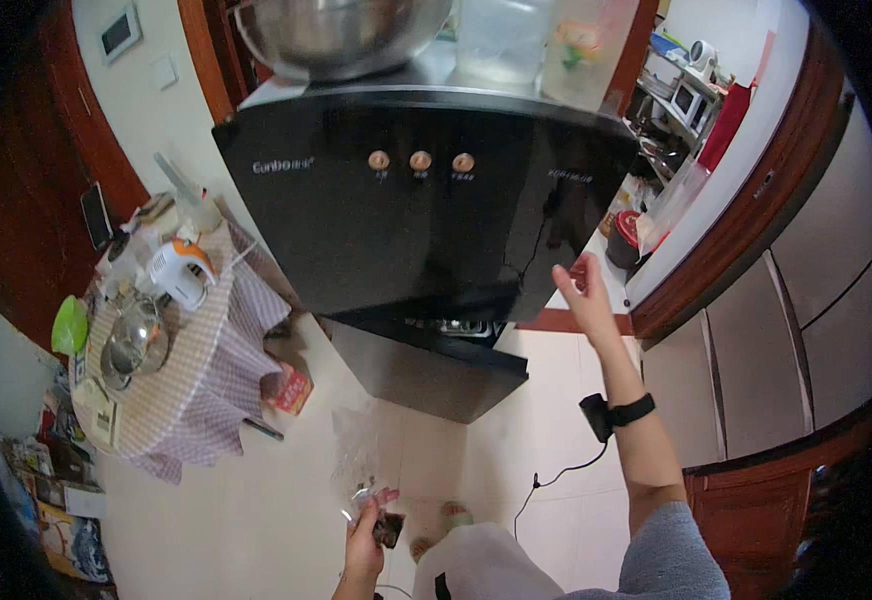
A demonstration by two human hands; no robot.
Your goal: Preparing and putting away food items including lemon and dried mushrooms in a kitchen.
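My left hand (365,541) grips a crumpled clear plastic bag (353,457) low in the picture. A small dark object (389,529) shows beside its fingers; I cannot tell what it is. My right hand (587,296) is raised with fingers apart, holding nothing, near the right edge of a black Canbo cabinet (376,232), seemingly a disinfection cabinet. Three round buttons (420,160) sit across its upper front. Its lower door or drawer front (428,375) stands ajar, and part of a metal rack (458,328) shows in the gap.
A steel basin (338,37) and translucent containers (503,41) stand on the cabinet. To the left, a cloth-covered table (196,352) bears a hand mixer (183,271) and metal bowls (136,337). A red box (291,390) sits on the floor. A cable (567,469) hangs from my right wrist device (607,416).
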